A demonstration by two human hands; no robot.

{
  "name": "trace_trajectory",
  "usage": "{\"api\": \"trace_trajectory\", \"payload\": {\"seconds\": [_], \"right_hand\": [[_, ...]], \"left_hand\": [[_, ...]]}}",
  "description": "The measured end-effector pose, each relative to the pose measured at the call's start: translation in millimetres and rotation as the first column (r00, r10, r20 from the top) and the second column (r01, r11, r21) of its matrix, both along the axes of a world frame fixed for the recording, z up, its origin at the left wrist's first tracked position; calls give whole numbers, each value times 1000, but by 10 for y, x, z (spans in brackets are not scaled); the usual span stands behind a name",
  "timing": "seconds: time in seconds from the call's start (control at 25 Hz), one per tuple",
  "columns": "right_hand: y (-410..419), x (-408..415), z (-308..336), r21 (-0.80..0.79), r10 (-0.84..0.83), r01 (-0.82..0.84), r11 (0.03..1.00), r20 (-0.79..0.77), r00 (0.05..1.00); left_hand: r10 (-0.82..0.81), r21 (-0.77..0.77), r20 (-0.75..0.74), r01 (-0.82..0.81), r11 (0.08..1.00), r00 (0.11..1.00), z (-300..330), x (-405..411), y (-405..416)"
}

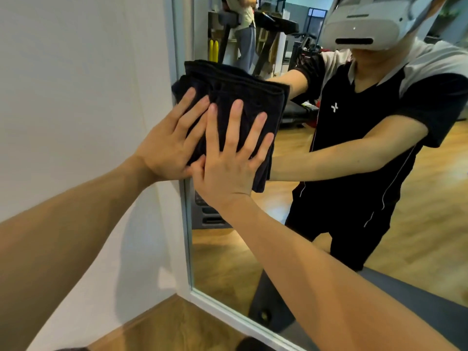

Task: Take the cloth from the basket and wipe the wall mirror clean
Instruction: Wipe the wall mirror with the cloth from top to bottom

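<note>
The folded black fabric cloth (235,97) was out of the basket and lay flat against the frame-edged wall mirror (316,224), at its left edge. The left hand (167,145) and right hand (228,163) pressed it with straight, spread fingers. Wiping appeared underway; most glass seemingly remained.
</note>
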State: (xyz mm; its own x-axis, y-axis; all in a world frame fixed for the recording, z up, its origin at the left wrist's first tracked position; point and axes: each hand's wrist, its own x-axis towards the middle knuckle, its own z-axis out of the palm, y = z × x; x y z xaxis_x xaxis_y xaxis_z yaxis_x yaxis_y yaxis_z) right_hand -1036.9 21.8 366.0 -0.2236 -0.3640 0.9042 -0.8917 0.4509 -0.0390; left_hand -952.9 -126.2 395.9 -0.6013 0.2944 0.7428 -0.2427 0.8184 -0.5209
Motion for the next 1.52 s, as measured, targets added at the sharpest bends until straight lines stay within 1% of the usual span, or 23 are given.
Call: {"api": "trace_trajectory", "payload": {"seconds": [0.08,0.16,0.28,0.36,0.48,0.6,0.68,0.76,0.84,0.88,1.0,1.04,1.16,1.28,1.4,1.52], "right_hand": [[25,-9,-22,6,-3,3,1000,5,1000],[62,-4,-71,31,2,-2,1000,-1,1000],[134,6,-316,104,10,-11,994,11,1000],[195,-11,-556,127,-9,9,992,-6,1000],[362,-69,-901,178,-8,14,984,-36,999],[773,-210,-1231,235,-15,26,972,-47,999],[1215,-386,-1394,282,-56,71,957,-60,997],[1720,-618,-1429,295,-76,86,952,-46,996],[2168,-860,-1323,291,-90,98,952,-42,995],[2381,-986,-1216,283,-101,108,953,-41,994],[2804,-1356,-632,210,-81,94,973,-68,994],[2848,-1435,-399,180,-63,77,981,-86,994],[2663,-1418,223,105,-40,52,993,-111,993],[2293,-1163,541,52,-15,20,998,-93,996],[1859,-907,518,94,10,1,996,-115,993],[1410,-689,310,142,50,-27,990,-160,986]], "left_hand": [[-8,-3,-37,8,1000,999,-66,-62,40],[18,-2,-47,-19,1000,999,-150,-89,63],[67,69,19,-68,995,998,-385,-46,42],[57,125,63,-64,990,996,-599,-25,58],[21,163,94,-36,986,995,-966,-45,258],[-42,255,132,7,967,990,-1419,-196,671],[-48,319,179,-11,948,983,-1692,-410,1053],[-63,358,235,-26,933,970,-1831,-694,1531],[-105,399,241,0,917,965,-1768,-983,2027],[-143,413,207,46,910,968,-1641,-1110,2274],[-231,386,22,205,900,973,-914,-1400,2820],[-236,352,-8,224,909,972,-641,-1438,2886],[-227,276,-23,224,935,974,31,-1404,2660],[-204,255,-61,213,943,977,343,-1241,2235],[-156,238,-109,178,955,982,222,-986,1782],[-122,269,-161,162,949,979,-83,-746,1335]]}}
